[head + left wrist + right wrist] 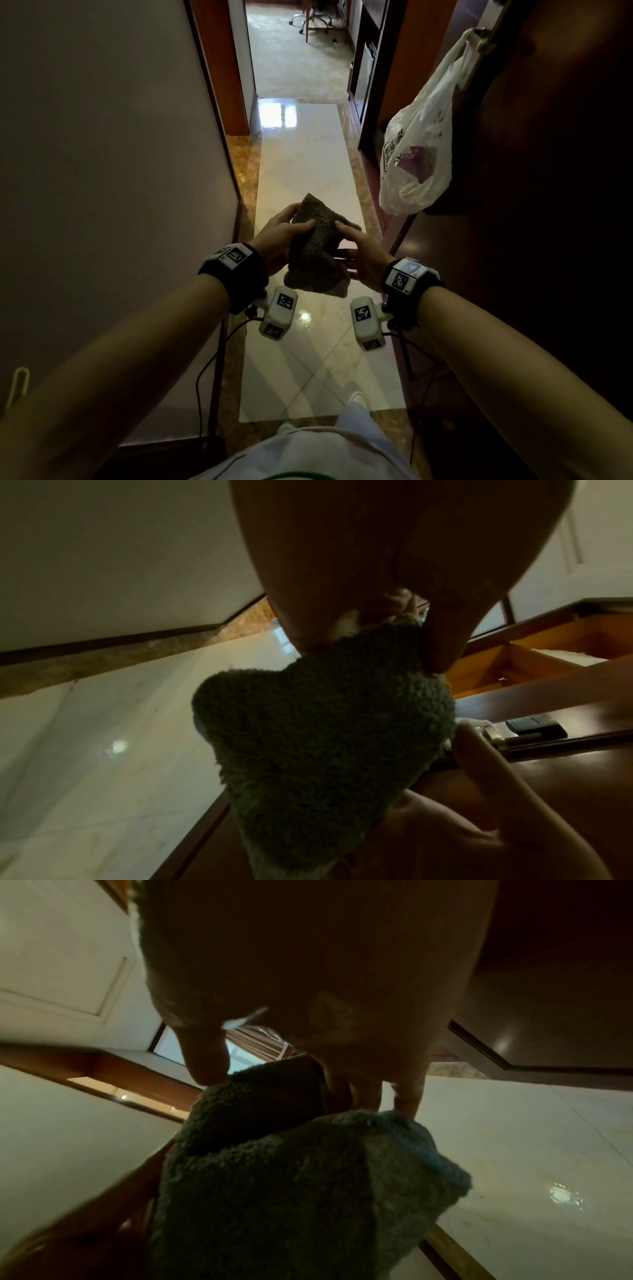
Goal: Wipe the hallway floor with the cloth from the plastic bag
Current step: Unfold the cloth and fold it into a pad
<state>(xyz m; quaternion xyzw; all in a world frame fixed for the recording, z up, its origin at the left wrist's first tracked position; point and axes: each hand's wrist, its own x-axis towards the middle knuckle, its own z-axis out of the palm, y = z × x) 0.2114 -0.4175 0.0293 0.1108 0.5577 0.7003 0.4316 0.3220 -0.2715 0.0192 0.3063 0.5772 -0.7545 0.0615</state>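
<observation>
Overhead, both hands (pixel 322 253) grip the cloth (pixel 317 250) above glossy hallway floor (pixel 301 164)

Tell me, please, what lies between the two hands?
In the head view, only the dark fuzzy cloth lies between the left hand and right hand; both grip it.
</observation>
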